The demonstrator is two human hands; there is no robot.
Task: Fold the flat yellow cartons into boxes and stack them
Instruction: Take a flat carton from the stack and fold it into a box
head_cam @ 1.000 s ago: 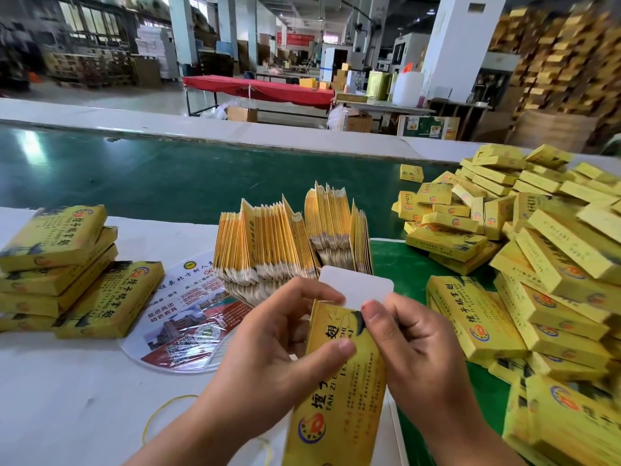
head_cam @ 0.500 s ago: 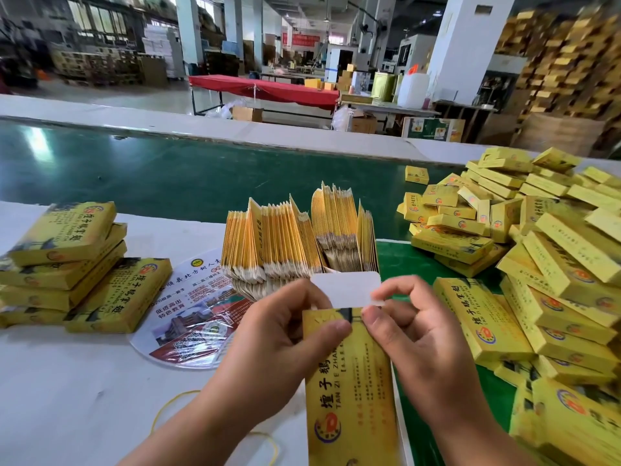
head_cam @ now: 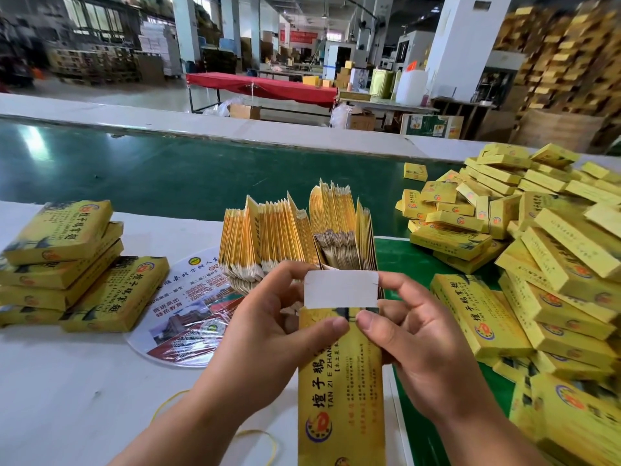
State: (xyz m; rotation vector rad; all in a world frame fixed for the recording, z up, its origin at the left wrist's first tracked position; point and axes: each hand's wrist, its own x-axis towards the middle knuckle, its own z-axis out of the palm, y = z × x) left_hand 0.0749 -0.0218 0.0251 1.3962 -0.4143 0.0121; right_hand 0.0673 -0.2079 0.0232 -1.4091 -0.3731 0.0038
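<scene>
Two hands (head_cam: 268, 334), one held carton (head_cam: 339, 391), one fan (head_cam: 188, 317).

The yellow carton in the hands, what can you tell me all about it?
The yellow carton is a long, flat piece of printed card with black Chinese writing, the letters TAN ZI, and a round red logo near the bottom. A plain white flap stands up at its far end. The left hand and right hand pinch it just below the flap, thumbs on the printed face.

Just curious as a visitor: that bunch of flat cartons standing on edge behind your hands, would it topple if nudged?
Probably. The flat cartons stand on edge, fanned and leaning unevenly, with nothing visibly bracing them, so a push would likely spill them. Each looks like thin card: light, somewhat bendy. Their glossy print suggests that they would slide apart.
</scene>
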